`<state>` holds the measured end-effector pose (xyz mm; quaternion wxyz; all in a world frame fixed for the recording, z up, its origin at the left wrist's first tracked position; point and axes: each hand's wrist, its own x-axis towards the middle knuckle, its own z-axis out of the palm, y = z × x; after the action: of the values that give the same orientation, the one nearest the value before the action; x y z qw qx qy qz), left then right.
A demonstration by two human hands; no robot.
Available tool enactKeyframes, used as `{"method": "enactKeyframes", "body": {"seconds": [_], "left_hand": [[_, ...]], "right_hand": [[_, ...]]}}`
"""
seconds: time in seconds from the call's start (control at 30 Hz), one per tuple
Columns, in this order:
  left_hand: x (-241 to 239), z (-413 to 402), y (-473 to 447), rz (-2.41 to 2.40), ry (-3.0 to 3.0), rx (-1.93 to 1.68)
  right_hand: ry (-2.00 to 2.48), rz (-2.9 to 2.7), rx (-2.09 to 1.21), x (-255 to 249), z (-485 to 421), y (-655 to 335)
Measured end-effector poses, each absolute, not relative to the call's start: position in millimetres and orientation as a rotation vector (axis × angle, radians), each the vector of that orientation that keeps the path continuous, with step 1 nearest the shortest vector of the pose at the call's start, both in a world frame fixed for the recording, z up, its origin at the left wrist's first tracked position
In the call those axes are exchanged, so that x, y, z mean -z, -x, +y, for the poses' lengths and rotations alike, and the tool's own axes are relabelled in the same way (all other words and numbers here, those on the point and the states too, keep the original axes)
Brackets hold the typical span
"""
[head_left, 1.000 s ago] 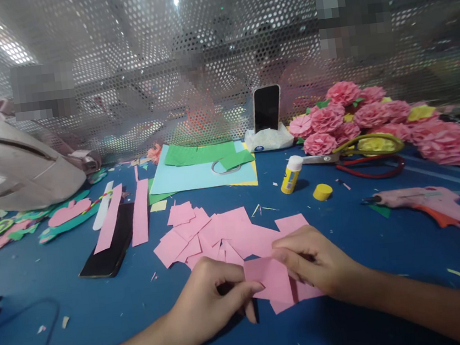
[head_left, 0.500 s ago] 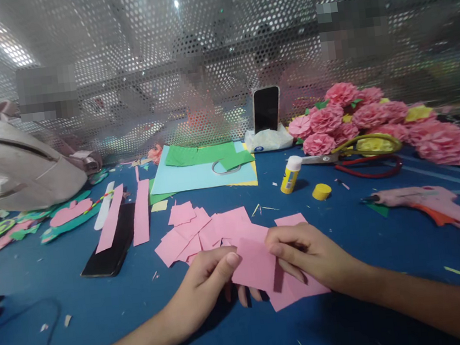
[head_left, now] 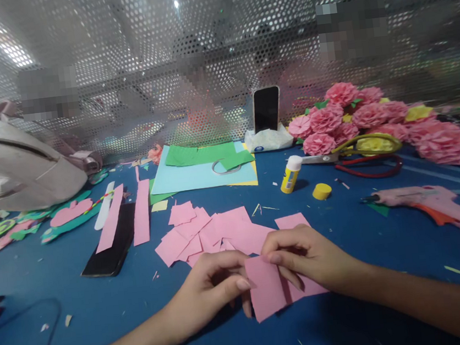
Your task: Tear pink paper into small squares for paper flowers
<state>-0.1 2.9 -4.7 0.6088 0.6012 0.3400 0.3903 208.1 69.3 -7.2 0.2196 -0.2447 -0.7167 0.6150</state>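
Note:
Both of my hands hold one pink paper square (head_left: pixel 268 292) just above the blue table (head_left: pixel 105 314). My left hand (head_left: pixel 214 288) pinches its left edge with thumb and fingers. My right hand (head_left: pixel 306 258) grips its top right part, the fingers curled over it. Another pink piece lies under the held square. Just beyond my hands lies a loose pile of pink paper squares (head_left: pixel 215 230).
Long pink strips (head_left: pixel 141 211) and a black phone (head_left: pixel 111 247) lie at left. A glue stick (head_left: pixel 290 175), its yellow cap (head_left: pixel 322 191), scissors (head_left: pixel 360 149), a pink glue gun (head_left: pixel 441 206), paper flowers (head_left: pixel 373 117), coloured sheets (head_left: pixel 202 170) and a propped phone (head_left: pixel 266 108) stand behind. A perforated metal screen closes the back.
The pink square has tilted and dropped slightly toward me between my hands. My left thumb shifted along its left edge; my right fingers closed over its top.

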Motion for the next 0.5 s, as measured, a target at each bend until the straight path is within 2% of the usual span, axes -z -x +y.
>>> {"method": "enactKeyframes", "body": {"seconds": [0.5], "left_hand": [[6.5, 1.7, -1.5, 0.782, -1.270, -0.840]], "right_hand": [[0.744, -1.870, -1.776, 5.1, 70.2, -206.5]]}}
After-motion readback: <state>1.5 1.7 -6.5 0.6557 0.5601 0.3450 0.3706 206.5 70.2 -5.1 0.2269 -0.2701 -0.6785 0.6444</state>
